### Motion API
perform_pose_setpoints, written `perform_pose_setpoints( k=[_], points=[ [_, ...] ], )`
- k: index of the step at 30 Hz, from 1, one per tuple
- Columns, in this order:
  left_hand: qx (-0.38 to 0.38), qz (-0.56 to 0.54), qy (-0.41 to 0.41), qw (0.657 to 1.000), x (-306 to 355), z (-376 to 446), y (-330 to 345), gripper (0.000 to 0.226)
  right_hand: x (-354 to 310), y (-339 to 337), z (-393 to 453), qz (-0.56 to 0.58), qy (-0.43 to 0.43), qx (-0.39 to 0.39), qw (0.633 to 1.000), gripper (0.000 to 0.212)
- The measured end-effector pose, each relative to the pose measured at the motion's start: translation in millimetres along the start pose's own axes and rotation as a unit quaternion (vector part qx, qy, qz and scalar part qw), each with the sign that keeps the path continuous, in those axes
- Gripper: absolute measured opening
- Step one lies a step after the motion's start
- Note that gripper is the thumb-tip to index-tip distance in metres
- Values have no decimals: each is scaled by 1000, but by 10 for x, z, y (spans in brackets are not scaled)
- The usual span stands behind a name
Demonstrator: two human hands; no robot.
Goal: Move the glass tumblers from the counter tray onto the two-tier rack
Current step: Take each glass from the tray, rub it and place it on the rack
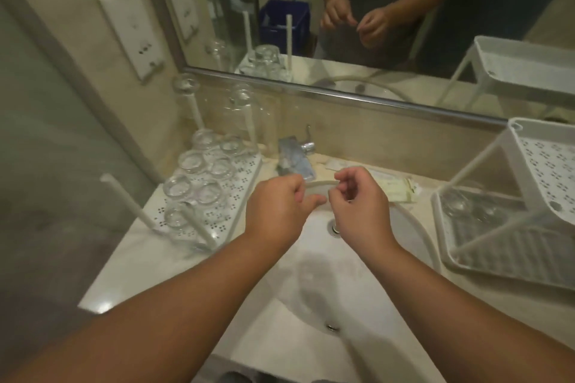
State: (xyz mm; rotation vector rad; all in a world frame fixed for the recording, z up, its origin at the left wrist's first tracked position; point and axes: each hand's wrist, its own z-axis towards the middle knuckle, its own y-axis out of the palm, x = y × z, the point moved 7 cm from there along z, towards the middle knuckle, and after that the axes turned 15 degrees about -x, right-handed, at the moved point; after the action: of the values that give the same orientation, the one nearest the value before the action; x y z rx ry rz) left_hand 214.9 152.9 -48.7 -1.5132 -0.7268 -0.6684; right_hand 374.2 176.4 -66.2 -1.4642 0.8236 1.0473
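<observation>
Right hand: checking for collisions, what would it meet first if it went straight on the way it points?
Probably the faucet, beyond the right hand over the sink; depth is unclear.

Tray (245,171) left of sink (311,274); rack (497,246) right.

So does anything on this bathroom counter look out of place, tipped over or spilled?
Nothing is plainly spilled or broken. The tumblers stand upside down and close together on the left tray, and a couple already sit on the right rack's lower tier. Both hands hover empty over the sink.
</observation>
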Motion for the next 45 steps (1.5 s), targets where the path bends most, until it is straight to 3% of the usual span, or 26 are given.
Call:
perform_pose_setpoints(
  k=[4,10,18,22,27,30,32,35,40,45],
  points=[
    [66,22,6,998,-69,149,-537,57,-376,291,351,-42,-44,-12,998,21],
    [110,37,11,993,-198,490,-1178,19,-757,700,932,-103,-72,-54,991,21],
    [117,42,-23,992,-512,1076,-1642,21,-987,963,1639,-165,-82,-74,980,14],
    [108,41,-48,992,-687,1380,-1676,32,-1010,1094,1950,-232,-72,-114,963,41],
    [109,36,-85,990,-893,1657,-1645,32,-999,1365,2254,-341,-91,-201,914,84],
    [94,28,-98,990,-941,1754,-1592,26,-959,1508,2407,-404,-90,-235,879,96],
    [42,35,-113,992,-973,1810,-1495,41,-928,1565,2489,-424,-88,-245,868,99],
    [-28,75,-124,989,-1004,1863,-1350,66,-895,1609,2578,-431,-90,-248,863,95],
    [-22,86,-110,990,-989,1869,-1318,62,-906,1595,2654,-411,-85,-241,875,63],
    [-19,32,-111,993,-1014,1859,-1324,64,-976,1550,2644,-432,-76,-231,869,64]
  ],
)
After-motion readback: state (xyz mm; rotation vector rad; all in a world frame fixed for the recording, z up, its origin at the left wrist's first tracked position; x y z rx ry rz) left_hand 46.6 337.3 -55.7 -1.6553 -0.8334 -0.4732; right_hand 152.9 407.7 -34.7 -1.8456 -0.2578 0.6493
